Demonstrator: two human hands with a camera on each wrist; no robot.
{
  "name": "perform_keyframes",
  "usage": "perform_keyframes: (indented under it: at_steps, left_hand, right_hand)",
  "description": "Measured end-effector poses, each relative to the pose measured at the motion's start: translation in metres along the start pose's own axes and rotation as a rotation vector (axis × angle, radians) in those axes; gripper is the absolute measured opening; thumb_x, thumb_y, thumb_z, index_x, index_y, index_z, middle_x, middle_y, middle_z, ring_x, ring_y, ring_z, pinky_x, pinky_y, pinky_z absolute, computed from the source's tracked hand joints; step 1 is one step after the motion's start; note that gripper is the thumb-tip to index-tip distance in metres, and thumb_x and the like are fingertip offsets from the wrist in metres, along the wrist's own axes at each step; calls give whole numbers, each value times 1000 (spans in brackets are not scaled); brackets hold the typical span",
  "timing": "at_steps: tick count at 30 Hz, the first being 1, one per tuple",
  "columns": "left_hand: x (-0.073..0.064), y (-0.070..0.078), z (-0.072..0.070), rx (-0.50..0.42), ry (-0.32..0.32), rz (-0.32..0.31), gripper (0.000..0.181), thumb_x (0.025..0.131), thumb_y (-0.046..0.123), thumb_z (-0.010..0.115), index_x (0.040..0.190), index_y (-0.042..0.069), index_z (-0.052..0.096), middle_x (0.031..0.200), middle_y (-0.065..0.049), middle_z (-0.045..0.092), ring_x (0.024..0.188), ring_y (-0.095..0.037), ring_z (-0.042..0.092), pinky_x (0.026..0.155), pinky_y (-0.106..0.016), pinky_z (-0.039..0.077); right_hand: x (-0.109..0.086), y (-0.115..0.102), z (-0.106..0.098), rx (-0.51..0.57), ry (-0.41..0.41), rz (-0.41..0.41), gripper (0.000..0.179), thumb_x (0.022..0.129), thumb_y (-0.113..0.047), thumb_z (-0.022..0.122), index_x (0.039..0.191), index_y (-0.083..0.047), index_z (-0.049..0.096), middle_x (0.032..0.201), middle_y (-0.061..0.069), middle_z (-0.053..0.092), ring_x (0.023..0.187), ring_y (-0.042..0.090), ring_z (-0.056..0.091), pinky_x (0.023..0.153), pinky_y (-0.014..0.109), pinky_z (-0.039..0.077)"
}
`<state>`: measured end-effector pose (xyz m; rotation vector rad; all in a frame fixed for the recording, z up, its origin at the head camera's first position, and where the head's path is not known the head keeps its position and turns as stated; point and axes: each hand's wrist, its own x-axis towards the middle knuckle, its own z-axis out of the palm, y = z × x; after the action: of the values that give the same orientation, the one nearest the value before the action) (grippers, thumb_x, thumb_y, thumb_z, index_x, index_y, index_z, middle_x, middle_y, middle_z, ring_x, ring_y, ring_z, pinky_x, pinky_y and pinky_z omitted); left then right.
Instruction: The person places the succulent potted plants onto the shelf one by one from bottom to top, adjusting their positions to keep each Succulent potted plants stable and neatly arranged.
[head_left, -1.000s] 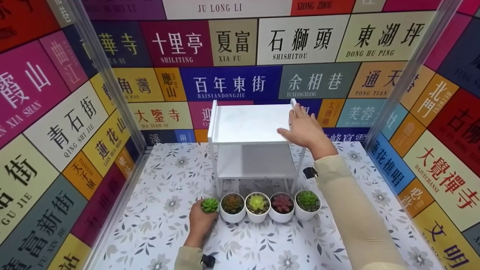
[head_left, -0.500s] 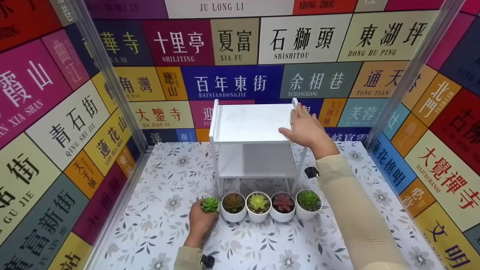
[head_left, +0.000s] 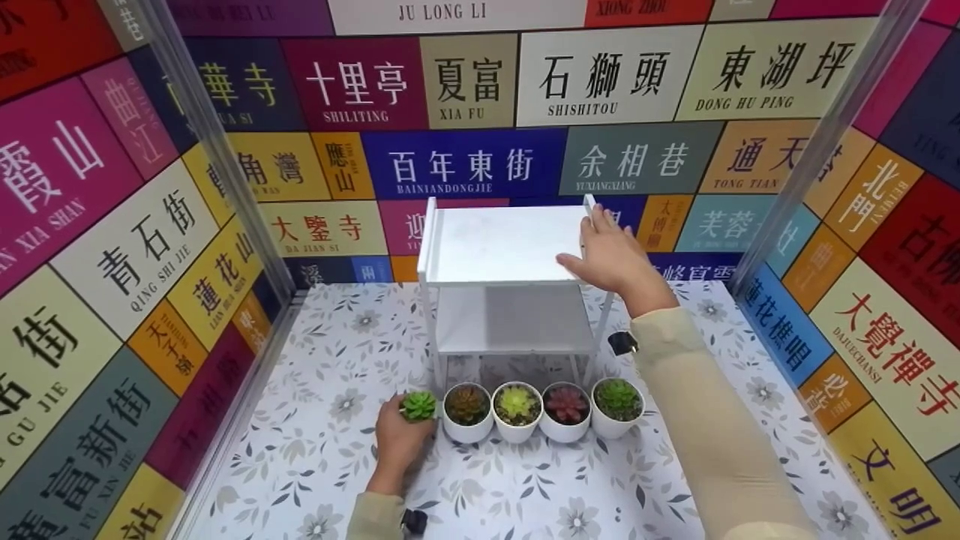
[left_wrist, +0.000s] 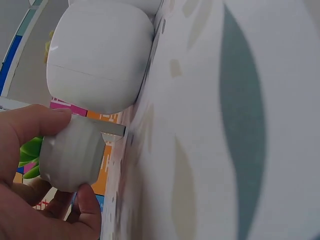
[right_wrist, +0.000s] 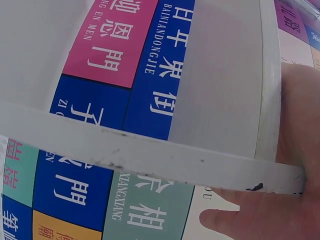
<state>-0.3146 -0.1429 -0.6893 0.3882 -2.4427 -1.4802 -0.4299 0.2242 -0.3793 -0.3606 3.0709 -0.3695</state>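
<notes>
My left hand (head_left: 401, 442) grips a small white pot (left_wrist: 72, 155) with a bright green succulent (head_left: 418, 406), thumb on one side and fingers on the other. In the left wrist view this pot is close over the patterned tabletop, beside another white pot (left_wrist: 100, 57). In the head view the hand hides most of the held pot. My right hand (head_left: 615, 255) rests on the right end of a white two-tier shelf (head_left: 510, 244), fingers straight along the side rail and thumb over the top board. The right wrist view shows the palm against the shelf's white frame (right_wrist: 150, 157).
Several potted succulents stand in a row in front of the shelf: a brownish one (head_left: 466, 405), a yellow-green one (head_left: 517, 403), a reddish one (head_left: 566, 403) and a darker green one (head_left: 617, 397). Colourful sign-printed walls (head_left: 465, 165) enclose the floral-patterned table (head_left: 330, 360).
The left hand and its potted succulent have shifted very slightly towards the shelf. My right hand keeps its place on the shelf, and the row of pots has not moved.
</notes>
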Motion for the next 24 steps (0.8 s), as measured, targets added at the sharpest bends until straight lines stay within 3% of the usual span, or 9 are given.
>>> perform_keyframes:
  at_steps: [13,24]
  left_hand:
    - [-6,18,-1,-45,7,1,63,66,8,86,125,1,68,115,-17,67,109,-34,65,102,-53,52]
    - [-17,31,-5,-26,64,33,58,68,9,87,123,0,70,113,-19,67,108,-37,66,100,-55,53]
  right_hand:
    - [0,1,1,-5,4,6,97,105,-63,46,168,4,13,178,22,-7,166,42,-6,132,64,1]
    - [2,1,3,-17,8,5,96,105,-63,45,168,3,15,178,24,-5,166,43,-4,132,65,3]
